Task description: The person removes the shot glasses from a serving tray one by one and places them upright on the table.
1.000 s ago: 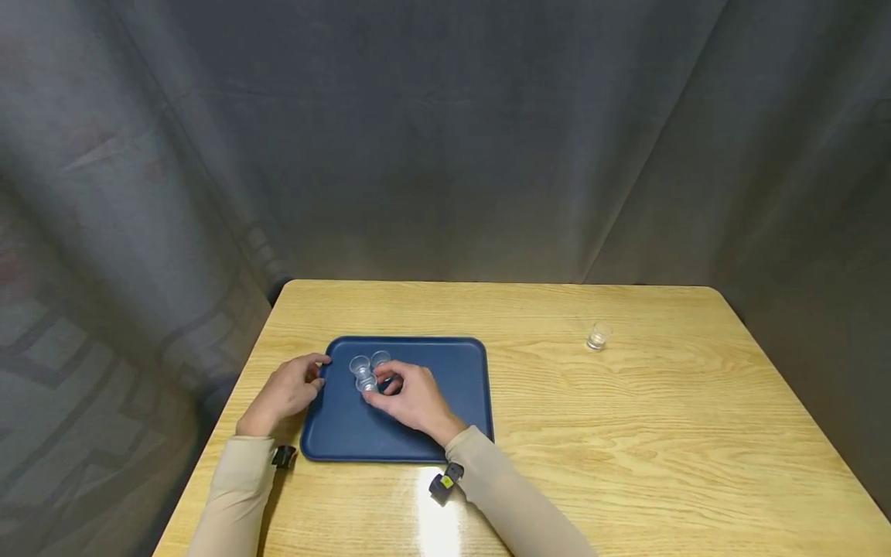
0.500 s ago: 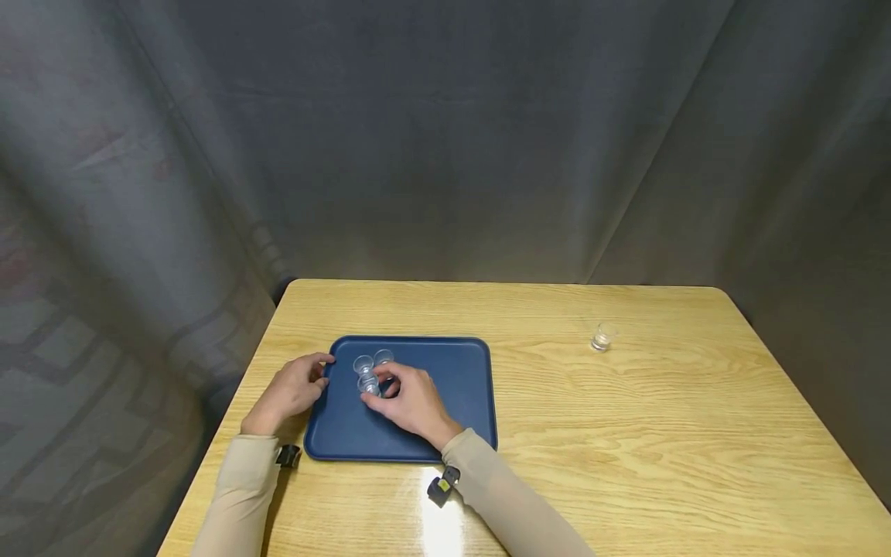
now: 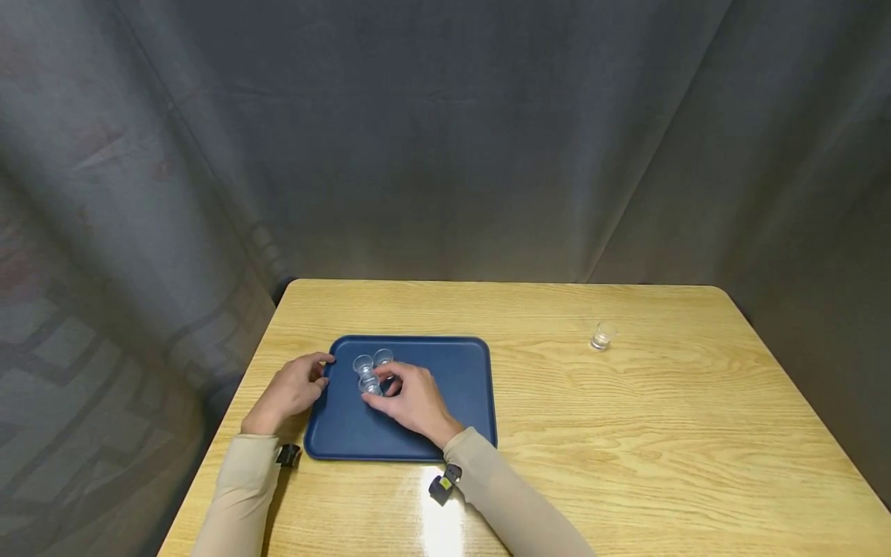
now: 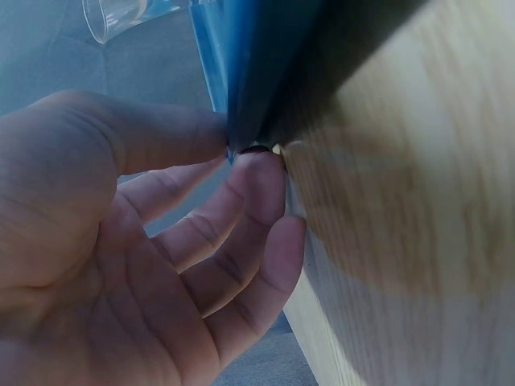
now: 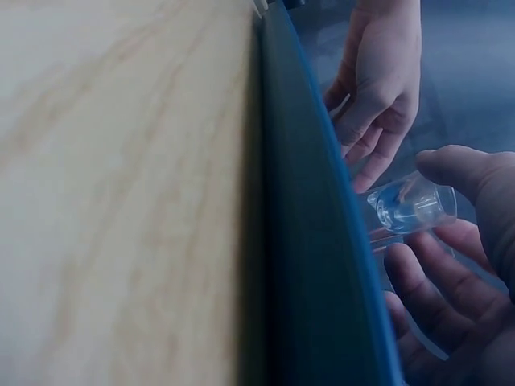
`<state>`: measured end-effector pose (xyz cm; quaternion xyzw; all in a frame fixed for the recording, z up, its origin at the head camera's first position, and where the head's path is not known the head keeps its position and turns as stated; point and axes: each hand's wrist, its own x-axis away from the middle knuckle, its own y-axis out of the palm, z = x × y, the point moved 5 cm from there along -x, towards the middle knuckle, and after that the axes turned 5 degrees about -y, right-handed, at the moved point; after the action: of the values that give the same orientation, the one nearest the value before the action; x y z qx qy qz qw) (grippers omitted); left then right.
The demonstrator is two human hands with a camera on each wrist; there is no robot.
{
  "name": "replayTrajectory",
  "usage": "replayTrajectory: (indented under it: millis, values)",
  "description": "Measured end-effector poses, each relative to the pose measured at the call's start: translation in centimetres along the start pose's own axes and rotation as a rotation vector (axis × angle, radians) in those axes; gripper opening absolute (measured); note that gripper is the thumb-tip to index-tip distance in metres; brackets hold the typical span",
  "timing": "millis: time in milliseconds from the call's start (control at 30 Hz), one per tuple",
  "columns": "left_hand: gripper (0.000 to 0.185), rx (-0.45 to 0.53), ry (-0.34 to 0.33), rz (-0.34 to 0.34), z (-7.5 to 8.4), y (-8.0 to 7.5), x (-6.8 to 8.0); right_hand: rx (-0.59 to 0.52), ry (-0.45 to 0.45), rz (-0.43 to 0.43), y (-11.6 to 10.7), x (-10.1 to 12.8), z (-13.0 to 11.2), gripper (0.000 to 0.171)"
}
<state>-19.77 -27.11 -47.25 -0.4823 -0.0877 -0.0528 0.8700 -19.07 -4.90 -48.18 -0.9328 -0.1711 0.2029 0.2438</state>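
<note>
In the head view, my right hand [image 3: 414, 398] pinches a small clear shot glass [image 3: 370, 385] between thumb and fingers, low over the left part of a blue tray [image 3: 438, 387]. Two more shot glasses stand just beyond it: one glass [image 3: 363, 365] directly behind, another glass [image 3: 383, 357] to its right. The right wrist view shows the held shot glass [image 5: 410, 205] upright relative to the tray, thumb on one side. My left hand [image 3: 287, 393] holds the tray's left rim; in the left wrist view its thumb [image 4: 173, 133] presses the rim while curled fingers meet the outer side.
A lone shot glass [image 3: 602, 336] stands on the wooden table [image 3: 647, 418], well to the right of the tray. Grey curtains [image 3: 445, 139] hang behind the table and along both sides. Both wrists wear small black devices.
The head view has shifted slightly. The shot glass in my right hand has edged a little toward me, away from the glass behind it. My left hand stays at the tray rim.
</note>
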Motion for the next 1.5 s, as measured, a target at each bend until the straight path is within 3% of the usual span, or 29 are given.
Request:
replayTrajectory:
  millis: [400,700,1500]
  values:
    - [0.044,-0.006,0.007,-0.002,-0.1,-0.1,-0.2,-0.071,0.023,0.003,-0.9,-0.2,0.1,0.034]
    - [0.043,-0.013,0.0,-0.001,-0.1,-0.1,-0.1,-0.046,0.028,0.004,-2.0,-0.1,0.1,0.033]
    - [0.044,0.009,0.007,-0.004,-0.2,-0.1,0.0,-0.03,0.109,0.154,-8.5,0.6,2.3,0.038]
